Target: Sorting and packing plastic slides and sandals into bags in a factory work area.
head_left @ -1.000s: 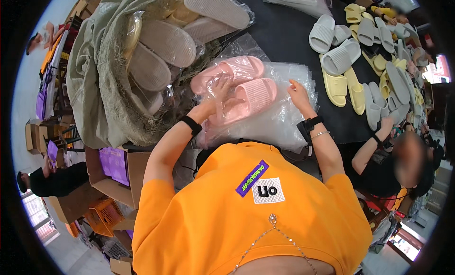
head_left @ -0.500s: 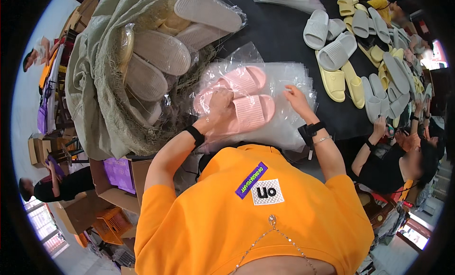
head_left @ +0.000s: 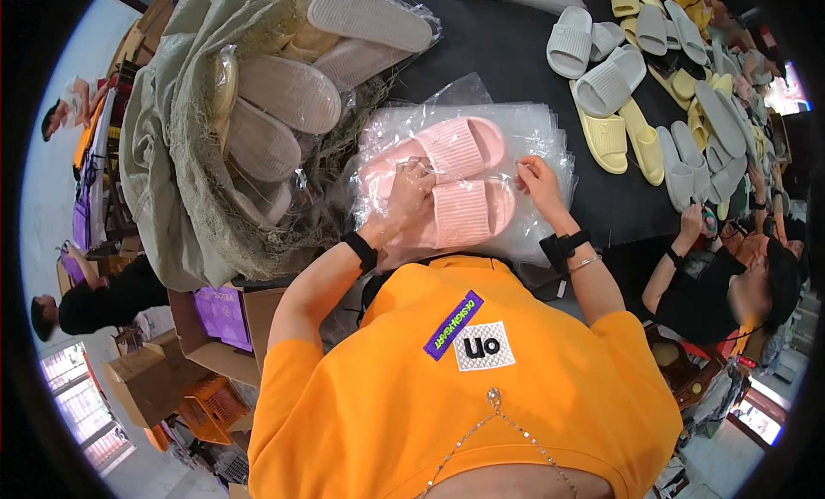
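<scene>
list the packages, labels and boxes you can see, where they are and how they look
Clear plastic bags: flat stack on the black table, under the pink slippers; left hand and right hand rest on them.
Bagged beige slippers: clear-wrapped, piled in a netted sack at the left.
Purple box: rectangular, below the sack.
Brown cardboard boxes: open, lower left.
Shirt patches: purple strip and white square on the orange shirt.

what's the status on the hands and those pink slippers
Left hand pressing the pink slippers. Right hand pinching the clear plastic bags at their edge. Sack of bagged slippers close on the left, not touching.
</scene>
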Tool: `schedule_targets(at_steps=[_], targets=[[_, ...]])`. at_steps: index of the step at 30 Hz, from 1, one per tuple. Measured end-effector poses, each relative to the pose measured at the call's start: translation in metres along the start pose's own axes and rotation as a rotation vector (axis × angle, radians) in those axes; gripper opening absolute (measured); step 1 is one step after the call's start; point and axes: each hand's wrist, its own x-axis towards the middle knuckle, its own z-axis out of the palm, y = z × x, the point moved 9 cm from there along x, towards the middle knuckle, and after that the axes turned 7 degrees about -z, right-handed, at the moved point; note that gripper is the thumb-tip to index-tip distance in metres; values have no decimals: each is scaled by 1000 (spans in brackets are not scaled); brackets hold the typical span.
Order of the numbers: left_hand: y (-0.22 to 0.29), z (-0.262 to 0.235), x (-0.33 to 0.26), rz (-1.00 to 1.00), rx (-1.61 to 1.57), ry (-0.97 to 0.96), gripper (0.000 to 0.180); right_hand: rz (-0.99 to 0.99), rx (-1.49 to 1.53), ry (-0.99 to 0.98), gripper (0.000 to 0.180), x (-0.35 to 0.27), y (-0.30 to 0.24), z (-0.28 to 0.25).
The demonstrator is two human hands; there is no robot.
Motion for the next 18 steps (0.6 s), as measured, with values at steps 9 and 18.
schedule_targets(at_steps=[9, 18], targets=[[-70, -55, -54, -396, 90, 179, 30, 69, -258, 330, 14, -46, 48, -87], [-110, -126, -105, -591, -501, 472, 37, 8, -383, 409, 22, -68, 20, -90]])
